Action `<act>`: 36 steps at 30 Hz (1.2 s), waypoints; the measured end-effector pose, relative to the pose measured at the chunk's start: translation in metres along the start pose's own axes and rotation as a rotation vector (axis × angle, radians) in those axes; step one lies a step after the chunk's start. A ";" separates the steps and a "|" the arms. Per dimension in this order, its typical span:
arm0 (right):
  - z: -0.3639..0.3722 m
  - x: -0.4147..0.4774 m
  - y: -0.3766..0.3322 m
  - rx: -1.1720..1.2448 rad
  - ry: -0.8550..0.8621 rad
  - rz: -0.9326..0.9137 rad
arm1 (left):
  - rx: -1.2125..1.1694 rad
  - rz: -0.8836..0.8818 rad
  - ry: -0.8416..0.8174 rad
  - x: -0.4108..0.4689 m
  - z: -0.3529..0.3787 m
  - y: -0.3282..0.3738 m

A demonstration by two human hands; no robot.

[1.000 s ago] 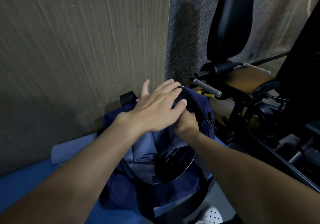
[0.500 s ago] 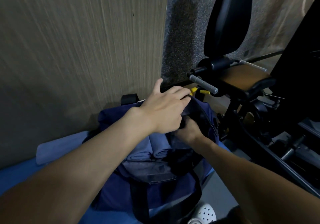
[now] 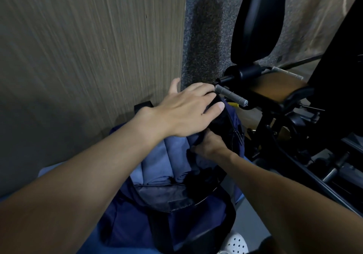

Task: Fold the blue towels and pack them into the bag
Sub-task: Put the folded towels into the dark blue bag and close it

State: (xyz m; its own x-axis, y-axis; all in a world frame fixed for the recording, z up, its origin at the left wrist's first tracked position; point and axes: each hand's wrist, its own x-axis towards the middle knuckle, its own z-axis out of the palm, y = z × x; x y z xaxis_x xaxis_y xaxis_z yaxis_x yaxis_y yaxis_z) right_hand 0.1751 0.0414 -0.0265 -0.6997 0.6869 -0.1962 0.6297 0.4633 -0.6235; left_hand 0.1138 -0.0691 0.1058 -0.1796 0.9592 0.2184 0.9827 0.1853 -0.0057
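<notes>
A navy bag [image 3: 137, 220] stands open in the middle of the head view. Folded blue towels [image 3: 163, 159] lie side by side in its mouth. My left hand [image 3: 186, 112] reaches over the opening and grips the bag's dark upper flap, with the thumb curled onto it. Just below it, my right hand [image 3: 211, 145] reaches down into the bag beside the towels. Its fingertips are hidden in dark fabric, so its grip is unclear. One more light blue towel [image 3: 46, 170] peeks out left of my left forearm.
A wood-grain wall panel [image 3: 88, 57] rises right behind the bag. At the right stands a black exercise machine with a grey handle [image 3: 231, 96], a brown seat [image 3: 275, 86] and a tall black pad [image 3: 259, 22]. A white perforated shoe [image 3: 235, 242] shows at the bottom.
My left hand has lifted the bag's upper flap higher and to the right, close to the grey handle. My right hand stays low inside the bag. More of the towels shows.
</notes>
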 end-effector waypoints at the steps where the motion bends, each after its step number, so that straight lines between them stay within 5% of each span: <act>1: 0.000 0.000 -0.001 0.039 0.020 -0.021 | -0.012 -0.003 -0.003 0.000 -0.001 0.000; 4: 0.005 -0.002 0.002 0.008 0.023 -0.100 | -0.035 0.000 -0.001 -0.003 -0.002 0.001; 8: 0.013 -0.017 0.001 -0.537 0.016 -0.153 | -0.015 0.025 -0.001 -0.007 0.002 -0.002; 13: 0.033 -0.035 0.000 -0.652 0.089 -0.196 | 0.004 0.021 0.031 -0.008 0.003 -0.008; 22: 0.023 -0.020 0.005 -0.362 -0.101 -0.177 | 0.024 0.029 0.002 -0.010 0.004 -0.008; 25: 0.027 -0.019 0.004 -0.278 0.022 -0.251 | 0.025 0.043 0.029 -0.011 0.004 -0.014; 27: 0.030 -0.025 0.002 -0.294 0.122 -0.295 | 0.013 0.038 0.026 -0.012 0.003 -0.017; 36: 0.036 -0.032 0.010 -0.314 -0.053 -0.273 | 0.026 0.043 -0.013 -0.017 0.003 -0.018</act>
State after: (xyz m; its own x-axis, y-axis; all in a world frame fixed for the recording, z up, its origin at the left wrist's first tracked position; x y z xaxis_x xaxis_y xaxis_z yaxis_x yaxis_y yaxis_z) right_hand 0.1916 0.0037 -0.0536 -0.8664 0.4894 -0.0991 0.4852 0.7782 -0.3988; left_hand 0.0992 -0.0876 0.0991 -0.1379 0.9690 0.2050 0.9880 0.1491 -0.0402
